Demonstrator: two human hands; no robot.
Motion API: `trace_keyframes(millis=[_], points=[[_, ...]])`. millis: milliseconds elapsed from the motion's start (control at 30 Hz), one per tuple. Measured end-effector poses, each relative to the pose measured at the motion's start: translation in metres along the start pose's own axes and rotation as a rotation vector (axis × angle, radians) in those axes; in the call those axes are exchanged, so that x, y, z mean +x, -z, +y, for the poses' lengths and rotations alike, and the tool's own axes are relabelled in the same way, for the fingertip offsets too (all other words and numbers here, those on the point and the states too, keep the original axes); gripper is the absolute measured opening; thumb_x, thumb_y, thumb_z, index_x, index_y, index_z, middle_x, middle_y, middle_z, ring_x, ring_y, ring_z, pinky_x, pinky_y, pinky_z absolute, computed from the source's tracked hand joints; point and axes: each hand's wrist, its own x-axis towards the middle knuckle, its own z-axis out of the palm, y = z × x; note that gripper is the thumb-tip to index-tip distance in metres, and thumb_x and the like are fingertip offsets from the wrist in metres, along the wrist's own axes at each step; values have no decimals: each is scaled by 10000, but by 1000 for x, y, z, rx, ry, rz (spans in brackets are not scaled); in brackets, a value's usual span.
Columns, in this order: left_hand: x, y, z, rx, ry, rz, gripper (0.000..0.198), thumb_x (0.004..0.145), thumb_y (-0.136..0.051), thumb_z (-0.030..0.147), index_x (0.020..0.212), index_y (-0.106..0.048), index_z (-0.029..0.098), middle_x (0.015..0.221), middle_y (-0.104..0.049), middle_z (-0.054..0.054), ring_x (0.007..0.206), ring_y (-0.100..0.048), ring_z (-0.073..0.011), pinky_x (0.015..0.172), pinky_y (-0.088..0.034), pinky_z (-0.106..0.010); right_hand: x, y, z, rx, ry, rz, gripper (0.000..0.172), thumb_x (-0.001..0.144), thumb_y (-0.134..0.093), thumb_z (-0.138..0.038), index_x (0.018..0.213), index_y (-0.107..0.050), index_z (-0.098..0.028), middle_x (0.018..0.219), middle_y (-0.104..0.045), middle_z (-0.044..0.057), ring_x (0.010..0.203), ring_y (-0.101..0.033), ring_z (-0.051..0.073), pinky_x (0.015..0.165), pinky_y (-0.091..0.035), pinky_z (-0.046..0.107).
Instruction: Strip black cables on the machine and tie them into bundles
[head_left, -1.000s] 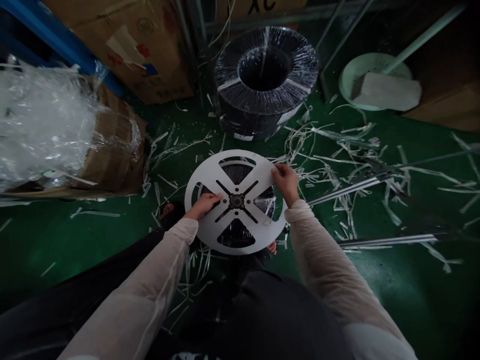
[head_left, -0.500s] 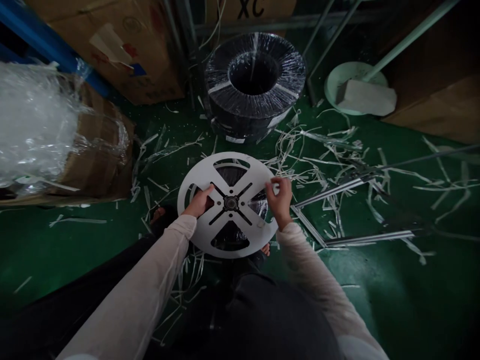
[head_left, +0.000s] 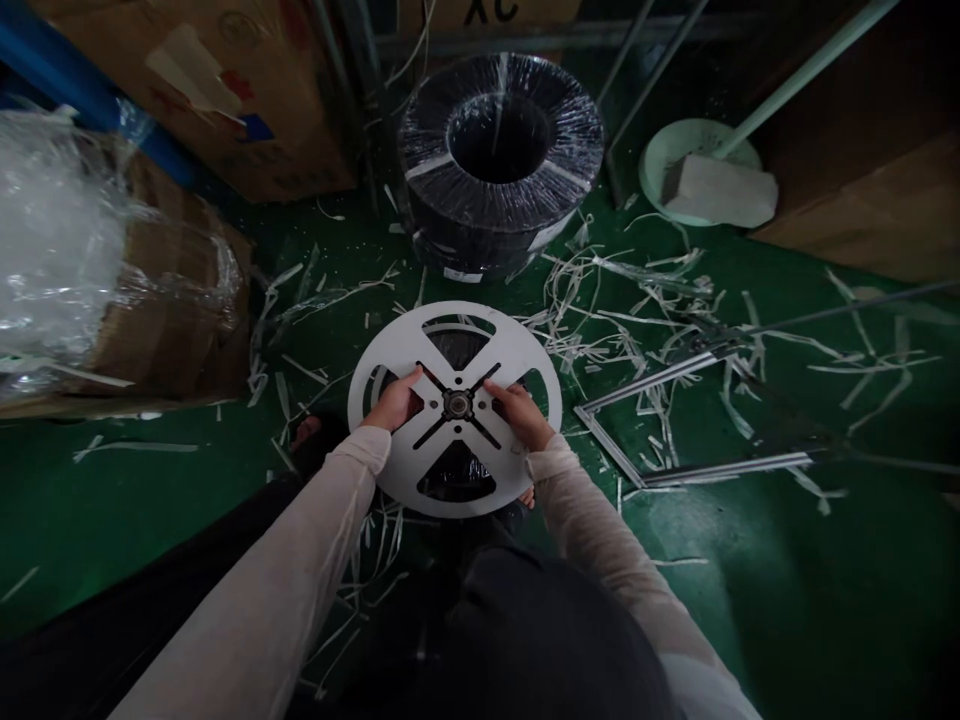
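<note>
A white reel flange (head_left: 517,350) with cross-shaped spokes and a dark metal hub (head_left: 457,404) lies flat on top of a black plastic-wrapped coil (head_left: 457,475), which shows through its windows. My left hand (head_left: 394,400) grips the spoke to the left of the hub. My right hand (head_left: 521,412) holds the spoke on the right, its fingers pointing at the hub. Beyond the flange stands a second wrapped black coil (head_left: 499,215) with a round central hole.
White strapping strips (head_left: 622,320) and bent metal rods (head_left: 697,370) litter the green floor (head_left: 127,500). A plastic-wrapped cardboard box (head_left: 172,320) stands at left, another carton (head_left: 195,90) behind it. A pale green basin (head_left: 656,165) holds a white block at the back right.
My right hand has moved left from the flange's outer part to the spoke near the hub. My left hand stays near the hub. The view has drifted slightly.
</note>
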Motion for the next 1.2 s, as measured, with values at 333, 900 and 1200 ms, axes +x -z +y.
trace_keyframes(millis=[333, 900, 1200], points=[[-3, 1, -2, 236, -61, 154, 341, 765, -579, 479, 861, -623, 155, 736, -665, -85, 667, -610, -211, 644, -467, -340, -1, 0, 0, -109, 10, 34, 397, 672, -636, -571, 731, -622, -178, 641, -668, 22, 544, -573, 161, 494, -444, 265], [-57, 77, -11, 767, -339, 678, 441, 817, -473, 490, 1047, -582, 130, 1049, -639, -147, 1027, -580, -254, 928, -424, -385, -29, 66, 11, -818, 503, 731, 470, 818, -472, -538, 1046, -553, -136, 1111, -575, 176, 1095, -510, 304, 908, -414, 505], [-52, 68, -11, 661, -327, 672, 507, 774, -436, 630, 700, -571, 147, 726, -645, -71, 698, -601, -180, 679, -478, -299, -2, 88, 17, -298, 91, 389, 540, 801, -402, -660, 778, -595, -157, 741, -676, 114, 618, -642, 223, 536, -536, 365]])
